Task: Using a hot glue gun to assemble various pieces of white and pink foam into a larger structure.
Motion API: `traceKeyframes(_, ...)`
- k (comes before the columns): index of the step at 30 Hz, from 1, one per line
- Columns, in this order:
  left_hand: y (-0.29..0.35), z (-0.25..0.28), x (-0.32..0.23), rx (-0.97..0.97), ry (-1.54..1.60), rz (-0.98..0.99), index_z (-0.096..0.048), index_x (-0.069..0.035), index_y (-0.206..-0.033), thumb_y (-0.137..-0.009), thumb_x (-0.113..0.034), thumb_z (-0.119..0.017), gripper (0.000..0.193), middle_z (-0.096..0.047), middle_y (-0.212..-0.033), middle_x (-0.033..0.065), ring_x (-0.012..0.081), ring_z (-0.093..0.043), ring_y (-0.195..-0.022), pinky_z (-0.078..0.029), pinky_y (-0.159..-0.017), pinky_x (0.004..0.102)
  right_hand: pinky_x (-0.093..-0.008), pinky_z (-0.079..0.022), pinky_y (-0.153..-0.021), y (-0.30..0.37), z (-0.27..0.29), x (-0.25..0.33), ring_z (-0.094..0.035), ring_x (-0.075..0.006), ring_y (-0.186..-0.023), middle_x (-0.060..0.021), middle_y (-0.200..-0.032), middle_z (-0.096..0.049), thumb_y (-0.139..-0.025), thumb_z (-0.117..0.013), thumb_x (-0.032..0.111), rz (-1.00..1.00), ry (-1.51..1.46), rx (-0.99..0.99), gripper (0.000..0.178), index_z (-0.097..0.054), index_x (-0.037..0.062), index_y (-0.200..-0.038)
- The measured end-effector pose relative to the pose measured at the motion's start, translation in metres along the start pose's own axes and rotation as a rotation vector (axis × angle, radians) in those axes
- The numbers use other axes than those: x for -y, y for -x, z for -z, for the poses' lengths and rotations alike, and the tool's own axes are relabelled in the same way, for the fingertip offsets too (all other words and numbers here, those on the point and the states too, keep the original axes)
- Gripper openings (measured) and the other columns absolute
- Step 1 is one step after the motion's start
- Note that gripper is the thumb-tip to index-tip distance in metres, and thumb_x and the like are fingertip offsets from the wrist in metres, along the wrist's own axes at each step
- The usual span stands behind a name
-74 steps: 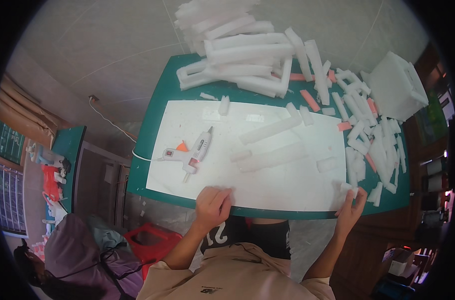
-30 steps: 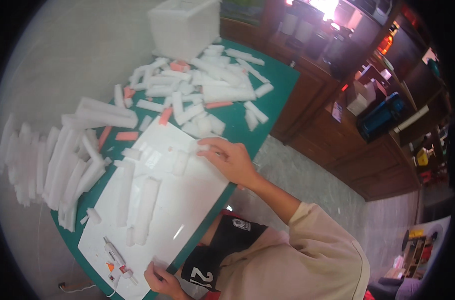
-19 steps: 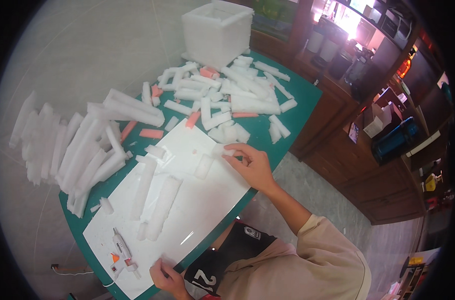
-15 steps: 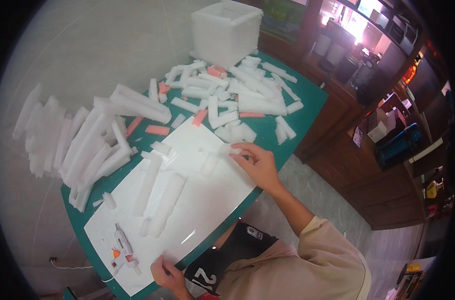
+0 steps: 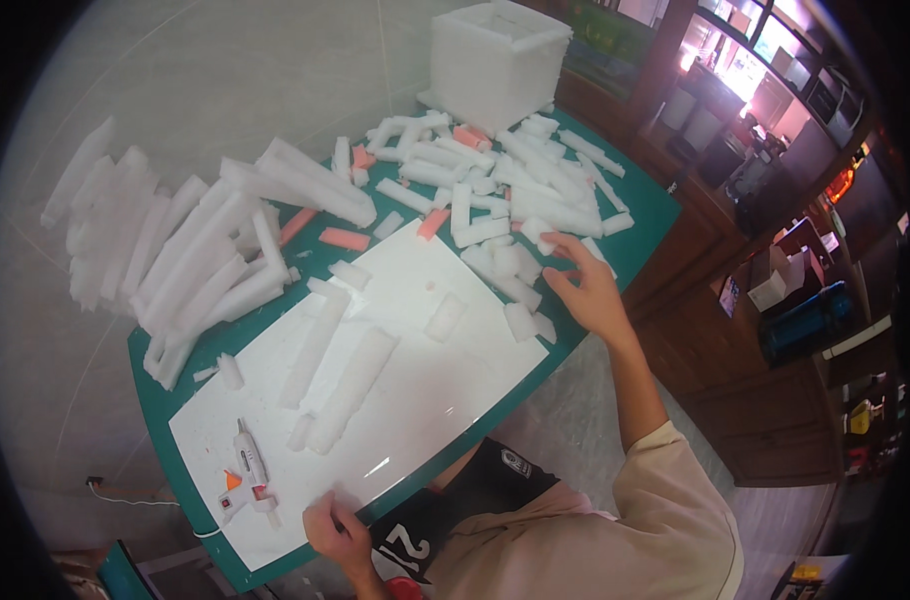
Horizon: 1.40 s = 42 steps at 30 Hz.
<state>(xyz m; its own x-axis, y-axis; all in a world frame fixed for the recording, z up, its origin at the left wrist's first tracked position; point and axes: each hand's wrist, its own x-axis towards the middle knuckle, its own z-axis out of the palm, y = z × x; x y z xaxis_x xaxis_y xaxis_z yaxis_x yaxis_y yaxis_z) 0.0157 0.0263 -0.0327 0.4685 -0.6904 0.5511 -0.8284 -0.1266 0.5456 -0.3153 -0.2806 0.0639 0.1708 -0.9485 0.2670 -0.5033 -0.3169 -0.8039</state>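
Note:
My right hand [image 5: 593, 290] reaches over the table's right side, thumb and index finger apart. Its index fingertip is at a small white foam block [image 5: 537, 231] on the edge of a foam heap; nothing shows between the fingers. Near its wrist, two small foam pieces [image 5: 521, 322] lie at the white board's right edge. My left hand [image 5: 337, 532] rests by the board's front edge, fingers loosely curled, thumb apart, nothing seen in it. On the white board [image 5: 435, 385] lie two long foam strips [image 5: 353, 390], a short foam block [image 5: 445, 317] and a glue gun [image 5: 249, 465].
Long white foam bars [image 5: 190, 260] are piled at the left. A heap of foam offcuts [image 5: 545, 185] with some pink pieces [image 5: 345, 239] covers the green table's [image 5: 647, 215] far side. Behind stands a white foam box [image 5: 495, 75]. A white cord [image 5: 135, 499] runs off at the left.
My right hand has moved away and to the right, from the board's edge to the foam heap. Small foam pieces now show where it was. The view has shifted slightly; my left hand stays put.

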Motion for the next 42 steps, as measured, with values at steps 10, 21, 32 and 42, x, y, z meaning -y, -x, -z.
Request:
traceKeyframes(10, 0.002, 0.002, 0.003, 0.011, -0.012, -0.012, -0.066, 0.003, -0.097, -0.084, 0.006, -0.057, 0.016, -0.061, -0.078, 0.0142, 0.0305, -0.054, -0.065, -0.042, -0.059, 0.0390, -0.0338, -0.054, -0.083, 0.000, 0.005, -0.005, -0.063, -0.0266, -0.108, -0.0142, -0.120, -0.066, -0.089, -0.064, 0.010, -0.016, 0.083, 0.058, 0.036, -0.058, 0.0085, -0.125)
traceKeyframes(21, 0.002, 0.002, 0.006, 0.019, -0.023, -0.012, -0.067, 0.003, -0.097, -0.084, 0.006, -0.057, 0.016, -0.061, -0.078, 0.0143, 0.0298, -0.054, -0.065, -0.042, -0.058, 0.0388, -0.0328, -0.054, -0.086, 0.007, 0.026, -0.026, -0.064, -0.0266, -0.109, -0.0137, -0.129, -0.064, -0.087, -0.060, 0.005, 0.047, 0.041, -0.189, 0.049, -0.055, 0.0074, -0.136)
traceKeyframes(32, -0.001, 0.001, -0.001, 0.016, -0.027, 0.003, -0.067, 0.003, -0.098, -0.085, 0.006, -0.057, 0.016, -0.053, -0.072, 0.0111, 0.0261, -0.048, -0.061, -0.036, -0.054, 0.0365, -0.0320, -0.049, -0.073, 0.039, 0.050, -0.070, -0.060, -0.0216, -0.083, -0.0105, -0.096, -0.064, -0.083, -0.070, 0.012, -0.009, 0.356, -0.261, 0.034, -0.066, 0.0036, -0.116)
traceKeyframes(42, -0.002, 0.000, -0.001, 0.001, -0.012, 0.009, -0.067, 0.003, -0.098, -0.086, 0.004, -0.057, 0.015, -0.054, -0.073, 0.0105, 0.0253, -0.048, -0.061, -0.036, -0.054, 0.0361, -0.0317, -0.049, -0.069, 0.038, 0.032, -0.074, -0.059, -0.0201, -0.073, -0.0091, -0.086, -0.067, -0.084, -0.068, 0.008, -0.068, 0.252, -0.291, 0.031, -0.067, 0.0051, -0.115)
